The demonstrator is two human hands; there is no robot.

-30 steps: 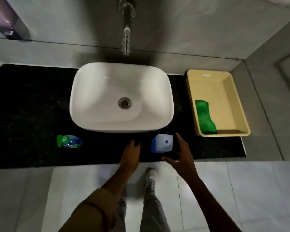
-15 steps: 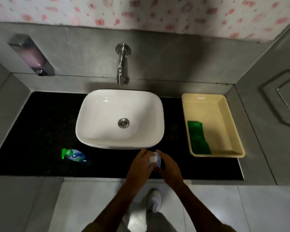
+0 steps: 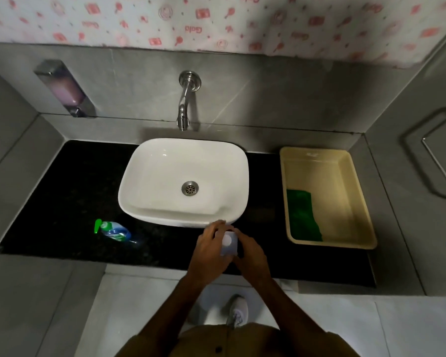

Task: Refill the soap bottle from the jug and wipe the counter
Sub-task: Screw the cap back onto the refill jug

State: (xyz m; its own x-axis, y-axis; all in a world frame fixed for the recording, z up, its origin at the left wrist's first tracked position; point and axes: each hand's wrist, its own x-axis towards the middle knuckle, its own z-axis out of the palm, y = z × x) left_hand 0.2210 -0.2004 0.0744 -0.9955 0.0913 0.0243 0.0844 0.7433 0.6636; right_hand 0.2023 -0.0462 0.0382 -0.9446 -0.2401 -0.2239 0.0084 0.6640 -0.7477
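The pale blue jug (image 3: 228,244) is held upright at the front edge of the bench (image 3: 62,191), just before the basin (image 3: 183,181), the left hand (image 3: 211,249) curled round its side and the right hand (image 3: 251,256) closed on the other, presumably so the white cap can be loosened. Its body is mostly hidden by the fingers. The soap bottle (image 3: 112,231) is left lying toward the front left corner, and the green cloth (image 3: 303,219) is kept in the yellow tray (image 3: 361,199) at the right end.

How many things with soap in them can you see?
3. A soap bottle lying on the black counter, left of the sink; a jug held between both hands; a dispenser on the wall, top left.
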